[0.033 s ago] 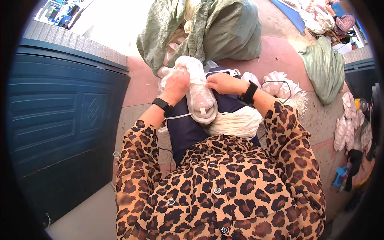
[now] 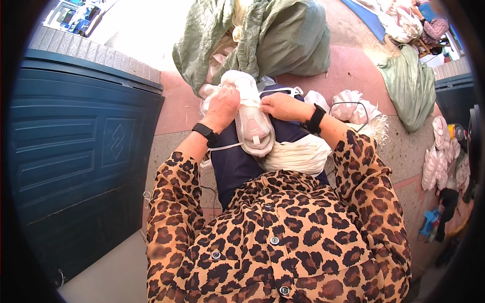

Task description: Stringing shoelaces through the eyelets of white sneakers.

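Observation:
A white and pale pink sneaker (image 2: 255,126) lies across my lap, its heel opening toward me and its toe pointing away. My left hand (image 2: 223,109) is closed over the upper at its left side, fingers curled near the lacing. At the right side of the lacing, my right hand (image 2: 287,106) makes a pinch; what looks like a white shoelace is in it, though the fingertips partly hide it. A loose white lace end (image 2: 226,147) trails left of the heel. Over my right thigh lies a thick bundle of cream shoelaces (image 2: 297,154).
A large green woven sack (image 2: 295,38) stands ahead, with pale shoes in its opening. More pale shoes (image 2: 348,107) lie to the right, near a flattened green sack (image 2: 410,86). Several shoes (image 2: 435,164) are stacked far right. A dark blue panelled door (image 2: 76,136) is on the left.

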The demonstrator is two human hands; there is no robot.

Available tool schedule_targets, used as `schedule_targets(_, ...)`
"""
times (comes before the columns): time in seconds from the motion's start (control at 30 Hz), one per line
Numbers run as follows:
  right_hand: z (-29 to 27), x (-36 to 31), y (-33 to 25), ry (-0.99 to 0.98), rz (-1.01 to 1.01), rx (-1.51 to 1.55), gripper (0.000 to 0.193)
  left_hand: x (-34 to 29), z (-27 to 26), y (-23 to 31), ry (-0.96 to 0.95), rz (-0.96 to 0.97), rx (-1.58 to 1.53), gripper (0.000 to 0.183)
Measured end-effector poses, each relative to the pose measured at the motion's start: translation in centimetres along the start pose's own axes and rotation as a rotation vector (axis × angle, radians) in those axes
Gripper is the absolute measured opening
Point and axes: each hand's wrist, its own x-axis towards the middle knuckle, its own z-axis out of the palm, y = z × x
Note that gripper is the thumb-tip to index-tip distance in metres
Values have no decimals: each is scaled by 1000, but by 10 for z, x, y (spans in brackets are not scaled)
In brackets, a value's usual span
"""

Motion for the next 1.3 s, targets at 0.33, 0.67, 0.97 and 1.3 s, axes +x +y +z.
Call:
schedule_targets(0.33,30,-37,-17,145,-189,102,19,2,-12,-24,-477,-509,-745,12)
schedule_targets(0.67,41,-35,-23,185,-169,146,17,2,-9,-14,-361,-709,-898,9)
schedule_targets(0.97,34,-25,-24,262,-207,71,20,21,-14,-17,-338,-472,-784,9)
schedule_targets(1.3,47,-15,-31,187,-182,128,20,21,-26,-15,-462,-683,-1474,9)
